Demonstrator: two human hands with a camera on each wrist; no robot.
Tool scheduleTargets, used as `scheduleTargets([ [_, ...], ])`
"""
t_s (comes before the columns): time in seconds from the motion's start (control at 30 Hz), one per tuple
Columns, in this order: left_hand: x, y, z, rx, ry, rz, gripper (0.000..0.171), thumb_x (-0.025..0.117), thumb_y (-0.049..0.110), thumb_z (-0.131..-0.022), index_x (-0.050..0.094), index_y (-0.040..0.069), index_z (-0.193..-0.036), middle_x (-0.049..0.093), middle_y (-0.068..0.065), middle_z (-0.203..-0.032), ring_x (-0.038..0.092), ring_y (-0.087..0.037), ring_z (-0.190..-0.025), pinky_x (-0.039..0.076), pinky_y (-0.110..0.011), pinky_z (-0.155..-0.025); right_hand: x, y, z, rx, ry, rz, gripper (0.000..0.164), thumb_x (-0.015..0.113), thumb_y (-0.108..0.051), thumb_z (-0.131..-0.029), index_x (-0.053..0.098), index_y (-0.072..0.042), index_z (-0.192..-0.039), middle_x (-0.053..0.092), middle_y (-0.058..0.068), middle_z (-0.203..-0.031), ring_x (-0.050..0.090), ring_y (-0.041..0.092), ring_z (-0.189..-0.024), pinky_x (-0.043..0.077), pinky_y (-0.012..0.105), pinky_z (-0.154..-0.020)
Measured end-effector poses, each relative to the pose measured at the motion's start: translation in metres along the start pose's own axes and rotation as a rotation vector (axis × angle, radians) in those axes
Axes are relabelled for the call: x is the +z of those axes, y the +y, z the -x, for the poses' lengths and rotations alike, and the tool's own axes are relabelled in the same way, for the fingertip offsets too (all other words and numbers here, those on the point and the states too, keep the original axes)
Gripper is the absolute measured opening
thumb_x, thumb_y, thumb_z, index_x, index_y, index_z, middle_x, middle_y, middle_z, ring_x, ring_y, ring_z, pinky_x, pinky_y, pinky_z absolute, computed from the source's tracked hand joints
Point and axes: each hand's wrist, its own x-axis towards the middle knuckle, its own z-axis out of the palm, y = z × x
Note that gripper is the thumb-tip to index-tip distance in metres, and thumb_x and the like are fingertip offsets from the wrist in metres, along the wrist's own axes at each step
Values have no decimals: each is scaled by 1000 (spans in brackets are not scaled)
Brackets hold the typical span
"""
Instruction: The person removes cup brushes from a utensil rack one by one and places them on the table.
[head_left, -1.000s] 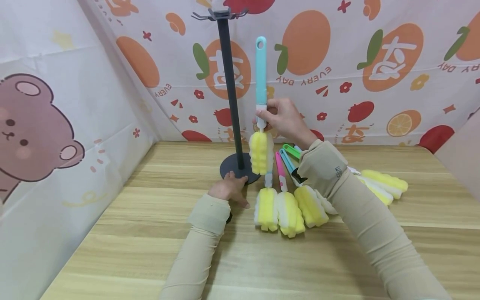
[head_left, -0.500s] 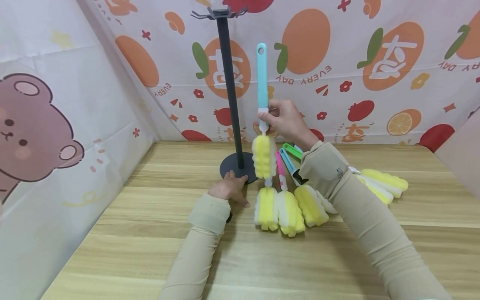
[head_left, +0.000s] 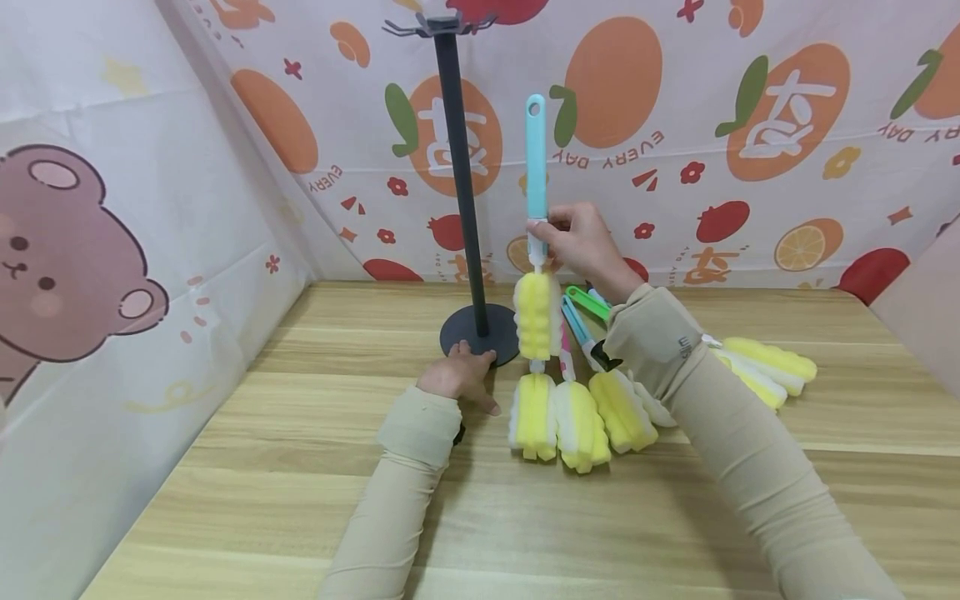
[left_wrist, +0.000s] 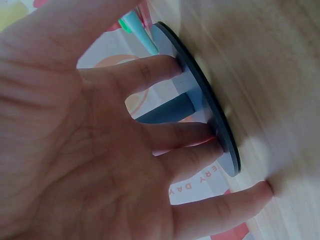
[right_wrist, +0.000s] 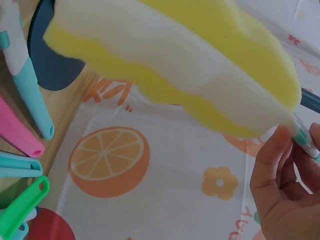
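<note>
My right hand pinches a sponge bottle brush at the neck, below its light-blue handle. The brush hangs upright, handle up and yellow-and-white sponge head down, to the right of a black stand. My left hand lies with spread fingers at the front of the stand's round base. In the left wrist view several fingertips touch the base, and one finger reaches the table beside it. The stand's pole rises to a ring of hooks, on which no brush hangs.
Several more sponge brushes lie on the wooden table, in front and right of the stand. Their handles are pink, blue and green, partly behind my right forearm. Other sponge heads lie farther right. A fruit-print cloth stands behind.
My right hand has moved the brush slightly down and to the right, away from the stand's pole. The left hand and the stand have stayed in place.
</note>
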Motion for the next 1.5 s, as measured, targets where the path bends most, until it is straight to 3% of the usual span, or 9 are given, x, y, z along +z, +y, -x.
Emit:
scheduleTargets([
  [0.4,-1,0,1,-3,-7,4,92,71,46,-73,21,17,-144,5,-29,-144,5,-38,-130,26,-54,-100,-4,4,0,71,-76,-60,22,56,-13,-89,56,3,-105,62,18,-90,59,28,-67,54,31,-57],
  [0.77,-1,1,0,-10,-9,2,92,71,45,-73,21,17,-144,5,-29,-145,5,-38,-130,27,-55,-99,-8,15,1,281,-148,-87,25,60,-12,-86,47,1,-103,62,21,-92,60,28,-66,54,31,-55],
  [1.07,0,0,-1,-9,-5,3,91,71,44,-73,21,17,-144,6,-28,-145,5,-38,-130,27,-55,-100,-6,32,2,348,-169,-68,26,62,-14,-85,47,-1,-102,60,20,-87,60,30,-65,54,37,-63],
  [1.5,0,0,0,-18,-13,9,90,71,44,-74,21,17,-144,5,-27,-145,5,-37,-130,26,-53,-100,-2,42,4,364,-196,-97,27,66,-10,-82,52,3,-100,61,21,-83,60,30,-64,54,34,-57],
])
